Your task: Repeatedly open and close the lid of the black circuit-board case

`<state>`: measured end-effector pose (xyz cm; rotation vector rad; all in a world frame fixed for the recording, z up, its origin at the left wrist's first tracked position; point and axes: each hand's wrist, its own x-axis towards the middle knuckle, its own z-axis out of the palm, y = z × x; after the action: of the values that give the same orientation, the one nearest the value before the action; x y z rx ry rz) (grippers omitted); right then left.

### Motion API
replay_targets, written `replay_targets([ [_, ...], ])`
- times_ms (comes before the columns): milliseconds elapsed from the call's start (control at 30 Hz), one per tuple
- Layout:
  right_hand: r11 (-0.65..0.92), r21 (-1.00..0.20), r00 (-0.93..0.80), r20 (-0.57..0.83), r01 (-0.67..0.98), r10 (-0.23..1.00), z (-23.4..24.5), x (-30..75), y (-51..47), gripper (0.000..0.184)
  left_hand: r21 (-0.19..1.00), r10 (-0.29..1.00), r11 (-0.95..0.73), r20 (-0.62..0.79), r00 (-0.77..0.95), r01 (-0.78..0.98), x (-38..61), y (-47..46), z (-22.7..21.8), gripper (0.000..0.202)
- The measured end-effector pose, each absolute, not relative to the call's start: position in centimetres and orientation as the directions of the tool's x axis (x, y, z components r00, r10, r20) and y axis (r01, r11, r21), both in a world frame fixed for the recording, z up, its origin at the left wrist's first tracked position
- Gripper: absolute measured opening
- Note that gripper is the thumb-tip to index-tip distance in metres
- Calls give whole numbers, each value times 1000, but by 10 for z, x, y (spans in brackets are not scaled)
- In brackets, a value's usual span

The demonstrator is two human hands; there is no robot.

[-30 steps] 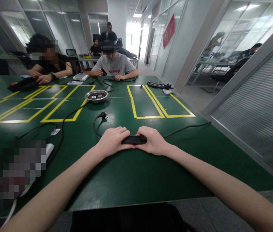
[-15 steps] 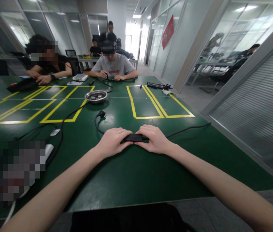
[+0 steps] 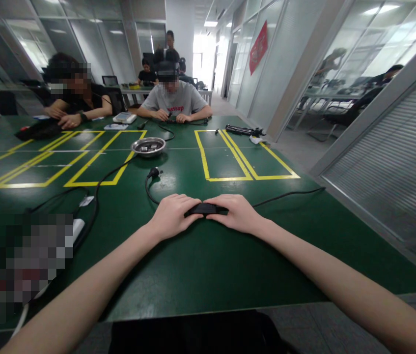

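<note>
A small flat black device (image 3: 205, 209) lies on the green table (image 3: 200, 265) straight ahead of me. My left hand (image 3: 173, 215) grips its left end with curled fingers. Curled over its right end is my right hand (image 3: 234, 212). A thin black cable (image 3: 289, 194) runs from under my right hand toward the table's right edge. Another black cord with a plug (image 3: 153, 173) curves away behind my left hand.
A metal bowl (image 3: 148, 146) with small parts stands further back amid yellow tape rectangles (image 3: 226, 162). A white power strip (image 3: 77, 227) and black cables lie at the left. Two people sit at the far side handling black items. A glass wall lines the right.
The black device now lies flatter and more covered between my hands. Both hands have closed a little further over its ends; they stay in the same spot.
</note>
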<state>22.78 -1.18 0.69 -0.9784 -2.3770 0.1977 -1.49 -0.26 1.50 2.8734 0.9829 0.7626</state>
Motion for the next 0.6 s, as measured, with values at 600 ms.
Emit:
replay_targets([
  [600,575,-576,-424,389,581,818,14,224,-14,30,44,484,-849,467,740,527,-21,1,17,64],
])
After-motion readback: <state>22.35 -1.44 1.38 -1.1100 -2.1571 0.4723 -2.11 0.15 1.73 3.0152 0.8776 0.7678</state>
